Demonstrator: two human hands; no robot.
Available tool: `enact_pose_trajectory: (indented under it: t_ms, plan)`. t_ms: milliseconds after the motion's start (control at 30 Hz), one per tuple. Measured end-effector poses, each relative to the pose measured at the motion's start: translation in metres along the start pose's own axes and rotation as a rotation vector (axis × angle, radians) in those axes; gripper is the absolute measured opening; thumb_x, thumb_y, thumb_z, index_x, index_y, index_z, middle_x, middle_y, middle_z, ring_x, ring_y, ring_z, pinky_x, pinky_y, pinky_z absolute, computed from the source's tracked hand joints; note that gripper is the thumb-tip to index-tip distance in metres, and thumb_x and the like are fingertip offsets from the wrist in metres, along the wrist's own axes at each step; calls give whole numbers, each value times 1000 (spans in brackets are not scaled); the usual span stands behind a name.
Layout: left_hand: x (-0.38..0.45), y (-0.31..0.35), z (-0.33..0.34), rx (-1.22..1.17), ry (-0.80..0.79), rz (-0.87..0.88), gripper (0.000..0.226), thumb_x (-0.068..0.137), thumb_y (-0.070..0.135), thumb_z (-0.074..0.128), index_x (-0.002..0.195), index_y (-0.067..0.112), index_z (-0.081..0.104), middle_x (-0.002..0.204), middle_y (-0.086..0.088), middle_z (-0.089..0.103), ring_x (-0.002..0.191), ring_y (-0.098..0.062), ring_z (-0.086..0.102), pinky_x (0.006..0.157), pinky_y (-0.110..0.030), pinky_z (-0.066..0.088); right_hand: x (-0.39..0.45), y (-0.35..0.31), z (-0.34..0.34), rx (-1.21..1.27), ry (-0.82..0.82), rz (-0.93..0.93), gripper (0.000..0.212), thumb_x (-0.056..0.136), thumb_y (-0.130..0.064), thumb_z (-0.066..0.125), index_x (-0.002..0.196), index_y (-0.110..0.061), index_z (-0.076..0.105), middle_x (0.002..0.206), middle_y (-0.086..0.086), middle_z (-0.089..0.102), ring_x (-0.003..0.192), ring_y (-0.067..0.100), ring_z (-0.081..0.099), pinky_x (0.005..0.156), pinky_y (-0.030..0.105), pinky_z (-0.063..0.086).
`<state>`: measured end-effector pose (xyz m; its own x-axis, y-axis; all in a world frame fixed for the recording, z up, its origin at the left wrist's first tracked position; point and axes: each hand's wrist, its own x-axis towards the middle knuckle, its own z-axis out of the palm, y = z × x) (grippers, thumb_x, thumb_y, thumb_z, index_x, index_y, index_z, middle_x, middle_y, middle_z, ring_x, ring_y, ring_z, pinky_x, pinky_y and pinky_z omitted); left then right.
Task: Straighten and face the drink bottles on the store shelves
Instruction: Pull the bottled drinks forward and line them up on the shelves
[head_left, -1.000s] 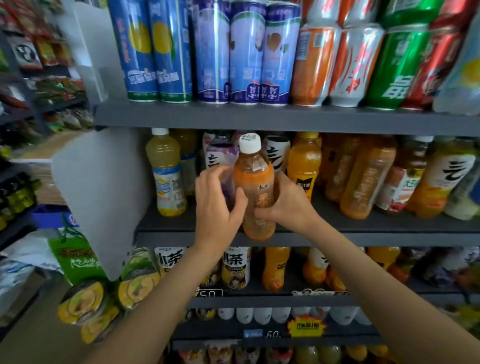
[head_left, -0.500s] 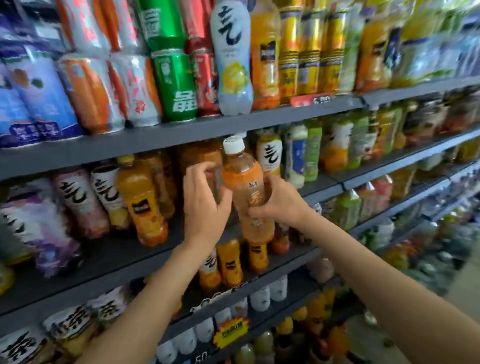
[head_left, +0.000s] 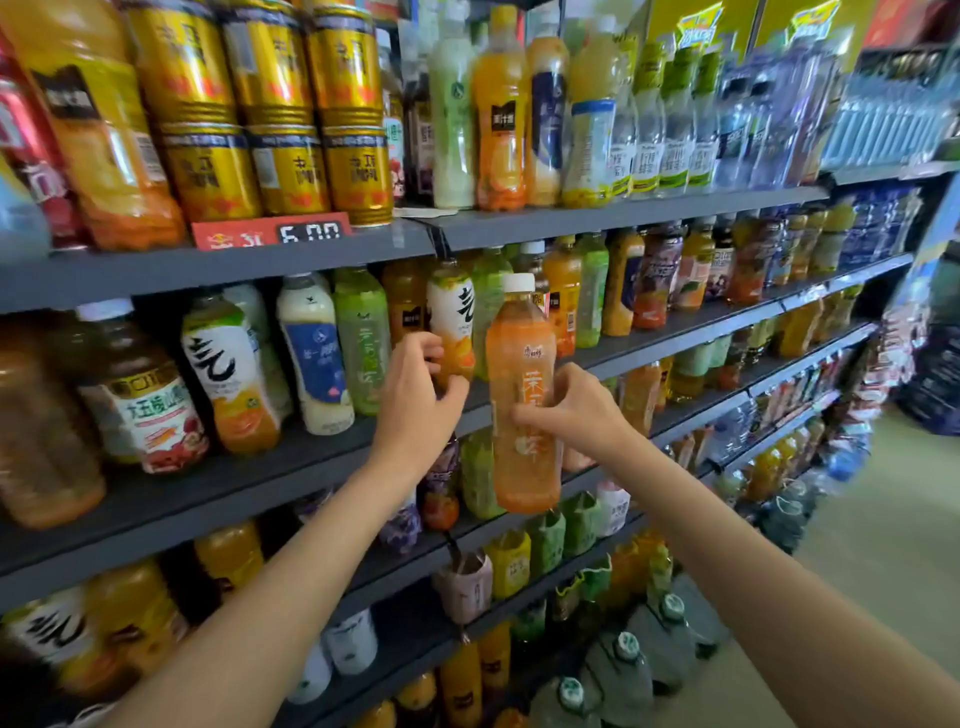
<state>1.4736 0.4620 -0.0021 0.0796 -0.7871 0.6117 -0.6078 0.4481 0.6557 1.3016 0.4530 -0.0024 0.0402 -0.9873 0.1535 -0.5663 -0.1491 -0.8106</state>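
My right hand (head_left: 576, 410) grips an orange drink bottle (head_left: 522, 364) with a white cap, holding it upright in the air in front of the grey middle shelf (head_left: 675, 332). Its label with pale characters faces me. My left hand (head_left: 410, 400) hovers just left of the bottle with a gap between them, fingers loosely curled. It hangs in front of a white-labelled bottle (head_left: 451, 312) standing on the shelf; whether it touches that bottle I cannot tell. Rows of juice and tea bottles fill the shelf behind both hands.
Gold cans (head_left: 291, 156) stand on the upper shelf above a red price tag (head_left: 270, 234). Lower shelves hold more bottles. Large water jugs (head_left: 623, 670) stand on the floor at the shelf's foot. The aisle floor (head_left: 857, 571) runs off to the right.
My view has swung right along the shelves with the orange bottle carried along. My left hand has come off the bottle, which only my right hand holds now.
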Motion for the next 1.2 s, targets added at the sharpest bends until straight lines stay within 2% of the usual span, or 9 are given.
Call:
enact_pose_trajectory:
  t_ms: [167,267,533,633,733,833,933,1033,1200]
  plan:
    - [34,-10,56,-5,-12,-69,29,90,11,58,115,11,44,109,2,50,97,-10,50,80,-15,36,39,41,-27,-101,-13,-8,50,71,-37,78,99,-12,46,86,-5,53,78,10,53,58,23,44]
    - [57,-21,90,39,-9,-25,33,88,8,59,118,6,46,110,1,49,99,-11,48,81,-16,34,76,66,-46,-171,12,-6,50,69,-38,80,97,-15,44,80,-9,48,71,4,47,51,17,34]
    - [121,-25,179,189,27,55,44,85,9,62,126,5,47,123,-12,53,115,-25,50,95,-33,39,163,101,-108,-53,256,-57,50,70,-27,82,98,-14,42,81,-13,49,68,-2,47,47,8,39]
    - [134,-21,201,245,12,76,53,88,9,58,137,7,40,141,-10,42,131,-23,39,104,-26,28,194,113,-120,20,285,-79,52,70,-25,83,102,-9,45,87,-6,56,74,3,53,53,13,43]
    - [141,-19,223,300,57,59,60,89,12,57,143,5,31,152,-11,25,141,-25,23,114,-34,19,220,129,-122,35,293,-85,55,69,-23,83,107,-7,46,95,-1,58,78,9,53,61,19,44]
    - [159,-18,241,349,132,-75,69,88,19,60,145,3,24,153,-16,22,142,-28,20,116,-40,21,240,152,-126,27,232,-94,56,69,-22,83,106,-9,44,101,3,58,88,16,56,71,27,47]
    - [184,-10,255,288,277,-274,76,86,24,65,146,4,22,143,-15,38,132,-29,38,107,-38,35,258,167,-133,22,191,-110,54,71,-26,81,104,-13,41,104,4,59,90,18,58,74,32,51]
    - [200,4,270,300,389,-481,74,88,25,63,145,4,22,141,-15,38,132,-29,35,106,-38,31,270,173,-135,-14,126,-181,52,72,-30,79,100,-13,38,100,4,58,93,23,61,77,41,53]
    - [198,10,280,427,491,-551,66,88,30,63,140,8,31,141,-14,37,129,-30,39,101,-39,37,282,180,-128,-45,62,-327,53,72,-36,77,98,-14,37,101,6,59,93,23,61,74,38,54]
